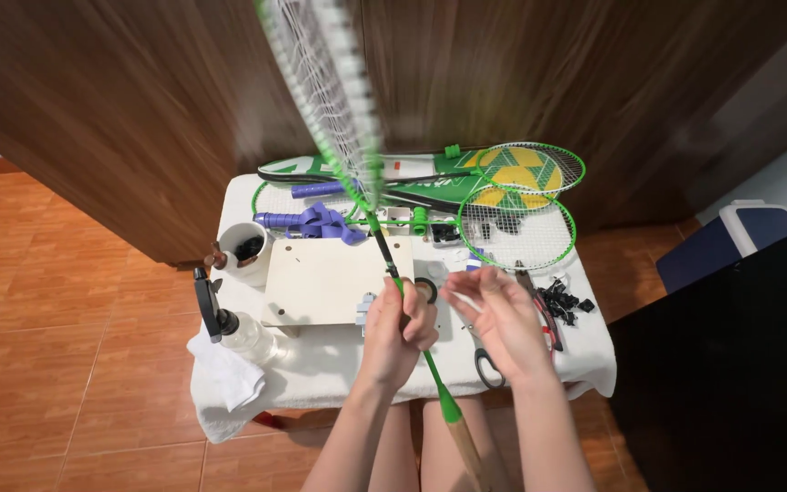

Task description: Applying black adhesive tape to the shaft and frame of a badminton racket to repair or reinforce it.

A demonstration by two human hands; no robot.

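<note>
Left hand wrapped tight round the racket shaft, head tilted up and away over the table, blurred. Right hand open, fingers spread, just right of the shaft, holding nothing. Looks early: handle near the lap appears bare wood, no grip on it. Purple grips lie far left; scissors near right; more rackets at the far edge.
</note>
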